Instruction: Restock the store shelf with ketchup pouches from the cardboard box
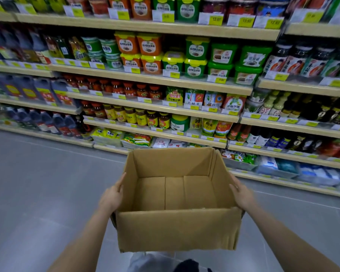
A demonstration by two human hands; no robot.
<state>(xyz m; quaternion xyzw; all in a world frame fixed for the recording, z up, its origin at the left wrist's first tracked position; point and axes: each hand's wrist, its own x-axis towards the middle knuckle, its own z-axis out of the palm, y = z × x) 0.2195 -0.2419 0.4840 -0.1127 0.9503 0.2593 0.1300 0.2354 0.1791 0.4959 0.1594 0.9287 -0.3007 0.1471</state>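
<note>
Ketchup pouches seem absent from the open brown cardboard box [177,195], pressed between flat left hand [111,197] and right hand [241,195]; loosened pressure could drop it.

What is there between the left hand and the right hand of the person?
In the head view, the open cardboard box lies between them. The left hand presses one side wall, the right hand the opposite wall. No pouches show inside.
</note>
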